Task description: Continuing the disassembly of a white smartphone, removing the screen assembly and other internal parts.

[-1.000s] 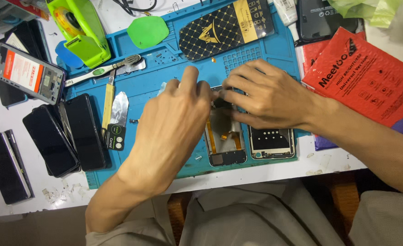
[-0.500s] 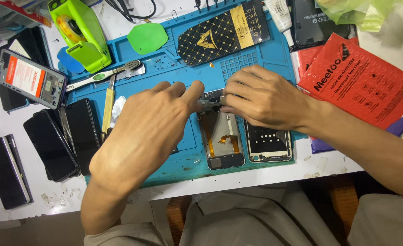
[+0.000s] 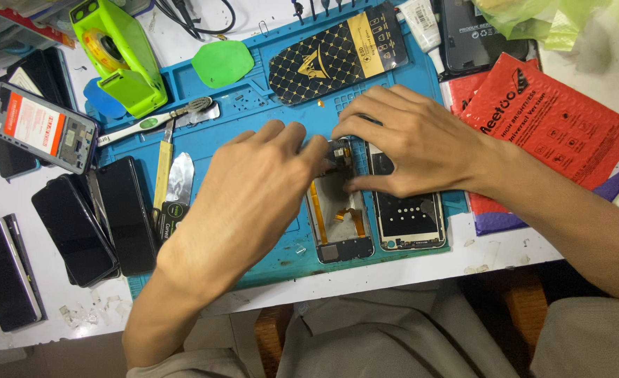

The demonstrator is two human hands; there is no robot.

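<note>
An opened phone body (image 3: 339, 224) with orange flex cables lies on the blue repair mat (image 3: 253, 119), and a white phone frame (image 3: 411, 222) lies right beside it. My left hand (image 3: 250, 199) rests on the mat, its fingertips touching a small dark part at the top of the opened phone. My right hand (image 3: 411, 143) covers the top of the white frame, fingers pinching the same dark part from the other side. What exactly sits between the fingertips is hidden.
A green tape dispenser (image 3: 117, 56), green pick (image 3: 222, 63), toothbrush (image 3: 155, 120), yellow-handled blade (image 3: 164, 171) and patterned black package (image 3: 337, 52) lie on the mat. Several dark phones (image 3: 85, 217) sit left; red bubble envelopes (image 3: 554, 119) right. The table edge runs below.
Both hands stayed at the top of the opened phone; my left hand's fingers have closed in toward the right hand's fingertips. The view shifted slightly.
</note>
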